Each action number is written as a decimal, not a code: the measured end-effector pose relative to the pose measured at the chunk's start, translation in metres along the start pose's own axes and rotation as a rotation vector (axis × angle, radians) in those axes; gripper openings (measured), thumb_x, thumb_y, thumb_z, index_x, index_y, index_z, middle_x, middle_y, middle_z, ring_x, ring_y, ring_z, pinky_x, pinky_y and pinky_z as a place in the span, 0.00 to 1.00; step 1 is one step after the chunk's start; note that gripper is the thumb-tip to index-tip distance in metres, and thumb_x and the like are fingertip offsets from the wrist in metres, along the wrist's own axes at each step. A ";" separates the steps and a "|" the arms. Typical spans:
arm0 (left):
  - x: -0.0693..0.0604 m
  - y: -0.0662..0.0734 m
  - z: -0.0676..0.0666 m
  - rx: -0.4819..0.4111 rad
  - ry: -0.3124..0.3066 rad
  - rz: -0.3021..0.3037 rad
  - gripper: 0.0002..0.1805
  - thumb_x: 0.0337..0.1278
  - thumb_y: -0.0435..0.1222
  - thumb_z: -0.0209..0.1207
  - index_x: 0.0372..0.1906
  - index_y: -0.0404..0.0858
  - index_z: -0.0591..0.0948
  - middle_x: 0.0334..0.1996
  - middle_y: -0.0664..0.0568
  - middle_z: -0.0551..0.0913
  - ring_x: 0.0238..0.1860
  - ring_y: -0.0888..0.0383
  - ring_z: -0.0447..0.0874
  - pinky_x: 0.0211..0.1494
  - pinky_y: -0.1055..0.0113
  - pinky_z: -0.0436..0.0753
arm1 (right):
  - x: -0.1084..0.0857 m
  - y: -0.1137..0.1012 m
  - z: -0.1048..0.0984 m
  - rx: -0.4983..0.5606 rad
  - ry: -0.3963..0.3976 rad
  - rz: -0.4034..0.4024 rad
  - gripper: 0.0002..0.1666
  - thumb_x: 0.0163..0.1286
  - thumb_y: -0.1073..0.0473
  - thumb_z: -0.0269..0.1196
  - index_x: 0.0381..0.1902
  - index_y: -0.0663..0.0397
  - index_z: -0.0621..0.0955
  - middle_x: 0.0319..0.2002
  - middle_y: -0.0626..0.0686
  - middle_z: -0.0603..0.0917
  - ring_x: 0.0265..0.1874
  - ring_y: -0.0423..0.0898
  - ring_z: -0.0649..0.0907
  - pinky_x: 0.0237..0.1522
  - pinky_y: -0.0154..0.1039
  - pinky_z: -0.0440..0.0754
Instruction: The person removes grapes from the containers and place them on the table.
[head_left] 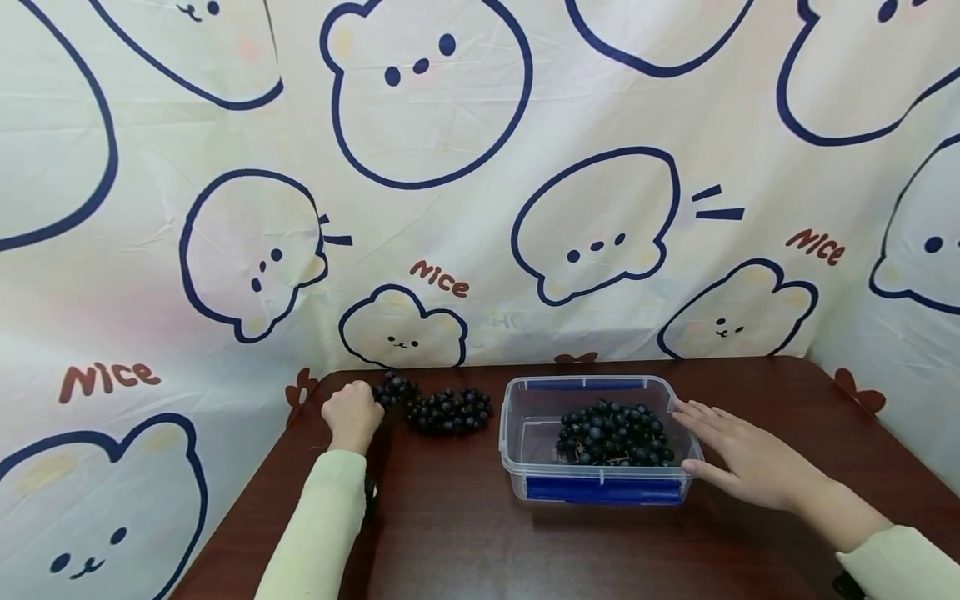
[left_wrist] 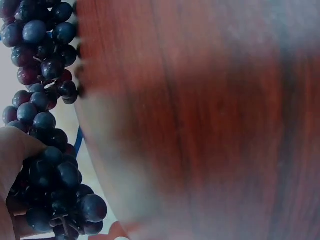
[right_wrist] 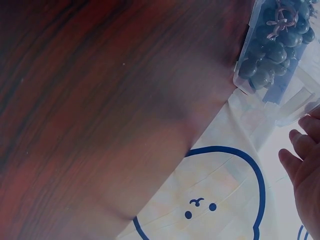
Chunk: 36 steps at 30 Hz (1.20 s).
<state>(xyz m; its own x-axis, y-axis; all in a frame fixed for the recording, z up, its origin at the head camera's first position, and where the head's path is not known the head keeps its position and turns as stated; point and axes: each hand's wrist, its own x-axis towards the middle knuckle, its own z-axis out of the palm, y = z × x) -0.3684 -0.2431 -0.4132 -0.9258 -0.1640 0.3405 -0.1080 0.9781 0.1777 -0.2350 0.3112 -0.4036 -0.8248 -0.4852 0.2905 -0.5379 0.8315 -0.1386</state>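
My left hand (head_left: 351, 412) grips a bunch of dark grapes (left_wrist: 55, 190) at the table's back left; the thumb lies across the grapes in the left wrist view. A second bunch of dark grapes (head_left: 450, 412) lies just right of it on the table. Further right stands a clear plastic box (head_left: 508, 442) with blue clips and no lid on it. Another bunch of grapes (head_left: 615, 435) lies inside, toward its right side. My right hand (head_left: 742, 454), fingers straight, is at the box's right wall; the fingertips seem to touch the rim.
The dark brown wooden table (head_left: 457, 533) ends close behind the grapes and box. A white cloth (head_left: 600, 325) with blue cartoon outlines hangs behind the table and along both sides.
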 end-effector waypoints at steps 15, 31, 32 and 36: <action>-0.004 -0.006 0.011 -0.007 -0.111 -0.013 0.18 0.54 0.31 0.58 0.11 0.40 0.69 0.13 0.45 0.71 0.16 0.47 0.72 0.16 0.55 0.69 | 0.001 -0.002 -0.001 0.000 0.000 -0.002 0.41 0.68 0.38 0.60 0.69 0.57 0.69 0.69 0.62 0.66 0.66 0.64 0.67 0.58 0.65 0.67; -0.004 -0.009 0.010 -0.042 -0.199 -0.035 0.13 0.55 0.37 0.61 0.20 0.35 0.76 0.22 0.41 0.76 0.22 0.45 0.75 0.23 0.49 0.76 | 0.000 -0.001 -0.001 0.006 -0.019 0.014 0.41 0.68 0.36 0.58 0.70 0.57 0.69 0.70 0.62 0.65 0.67 0.63 0.66 0.59 0.65 0.67; -0.003 -0.009 0.010 -0.044 -0.207 -0.035 0.13 0.55 0.37 0.61 0.21 0.34 0.77 0.22 0.41 0.77 0.22 0.45 0.76 0.23 0.49 0.76 | 0.000 -0.001 -0.001 0.004 -0.020 0.014 0.41 0.68 0.36 0.58 0.70 0.57 0.69 0.70 0.62 0.65 0.67 0.63 0.66 0.59 0.65 0.67; -0.001 -0.011 0.009 -0.056 -0.243 -0.045 0.12 0.55 0.38 0.61 0.25 0.32 0.79 0.23 0.41 0.77 0.22 0.45 0.76 0.22 0.50 0.75 | 0.000 -0.002 -0.002 0.004 -0.018 0.015 0.42 0.68 0.36 0.58 0.70 0.57 0.69 0.70 0.62 0.65 0.67 0.64 0.66 0.59 0.65 0.67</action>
<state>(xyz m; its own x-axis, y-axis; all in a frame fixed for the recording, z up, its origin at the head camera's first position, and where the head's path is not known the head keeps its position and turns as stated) -0.3694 -0.2521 -0.4235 -0.9812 -0.1650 0.1001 -0.1370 0.9608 0.2411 -0.2341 0.3101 -0.4014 -0.8359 -0.4772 0.2712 -0.5259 0.8378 -0.1468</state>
